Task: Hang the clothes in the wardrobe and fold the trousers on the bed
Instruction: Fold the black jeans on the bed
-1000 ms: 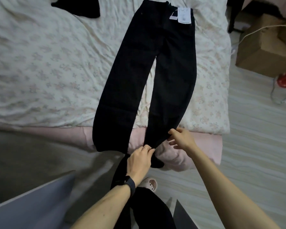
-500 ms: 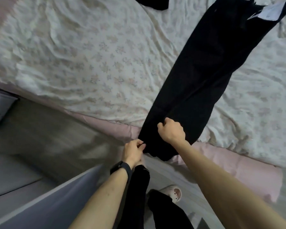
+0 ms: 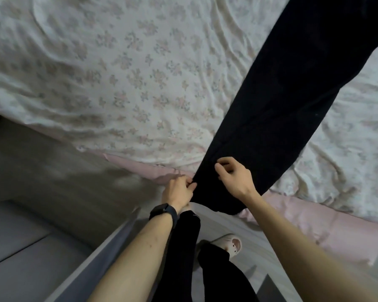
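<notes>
Here: black trousers, laid across floral bed sheet. My left hand pinches their edge near the hem; my right hand pinches the cloth alongside.

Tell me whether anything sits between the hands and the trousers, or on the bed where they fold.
Nothing visible: left hand and right hand pinch the trousers near the hems, and the bed sheet beside them shows only wrinkles.

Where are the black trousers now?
Head view, right of centre: trousers lie diagonally on the flowered sheet, hems over the bed's edge, gripped by left hand and right hand.
</notes>
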The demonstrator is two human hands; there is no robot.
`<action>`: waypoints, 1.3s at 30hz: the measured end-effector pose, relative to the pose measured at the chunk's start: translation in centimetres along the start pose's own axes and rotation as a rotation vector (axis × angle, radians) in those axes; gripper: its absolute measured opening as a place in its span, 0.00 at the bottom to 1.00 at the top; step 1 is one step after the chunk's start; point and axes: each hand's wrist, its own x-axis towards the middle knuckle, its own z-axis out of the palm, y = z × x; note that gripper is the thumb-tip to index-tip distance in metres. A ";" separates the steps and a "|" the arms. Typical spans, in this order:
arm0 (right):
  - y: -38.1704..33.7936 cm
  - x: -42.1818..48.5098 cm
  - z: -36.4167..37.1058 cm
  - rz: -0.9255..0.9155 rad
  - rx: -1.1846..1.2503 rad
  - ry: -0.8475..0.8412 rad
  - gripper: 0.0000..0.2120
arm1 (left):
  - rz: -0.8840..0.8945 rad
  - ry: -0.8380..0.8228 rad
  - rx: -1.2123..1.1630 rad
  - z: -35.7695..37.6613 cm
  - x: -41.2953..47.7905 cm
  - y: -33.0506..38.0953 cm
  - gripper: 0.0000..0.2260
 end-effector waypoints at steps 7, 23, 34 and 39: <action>11.4 -6.7 2.0 0.453 0.250 -0.018 0.03 | -0.054 -0.115 -0.073 1.2 -1.7 -2.8 0.15; 17.0 -6.8 8.1 0.392 0.526 0.050 0.08 | -0.126 0.064 -0.104 4.1 -3.9 -4.5 0.12; 18.2 -6.6 8.5 0.273 0.288 0.299 0.05 | -0.126 0.156 0.044 5.0 -1.2 -3.9 0.12; 17.6 -6.3 7.5 0.303 0.220 0.243 0.07 | -0.092 0.091 0.156 4.1 -1.0 -2.6 0.11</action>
